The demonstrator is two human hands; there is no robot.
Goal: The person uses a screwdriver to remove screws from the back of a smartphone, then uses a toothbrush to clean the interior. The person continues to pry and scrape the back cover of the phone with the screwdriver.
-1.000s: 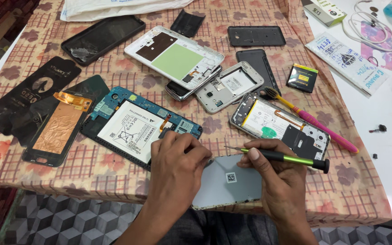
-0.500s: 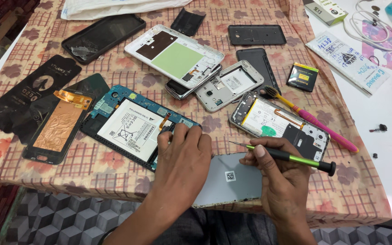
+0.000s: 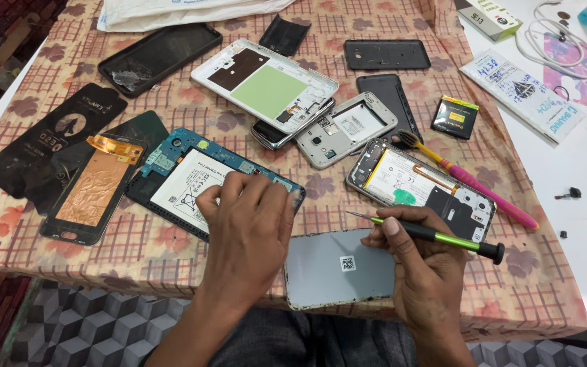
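On opened tablet (image 3: 191,187), left hand (image 3: 249,231) slid further left; right hand (image 3: 422,272) holds screwdriver (image 3: 436,236).

Opened tablet (image 3: 191,183): blue board, white battery, face-down, at 9 o'clock of grey back panel (image 3: 338,268). Screwdriver (image 3: 436,236): green-black, lying nearly level, tip toward 9 o'clock.

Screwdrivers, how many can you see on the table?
1 for sure: the green-and-black screwdriver, held in the right hand above the grey back cover. The pink-handled tool beside the opened phone looks like a brush. Others may lie outside the picture.
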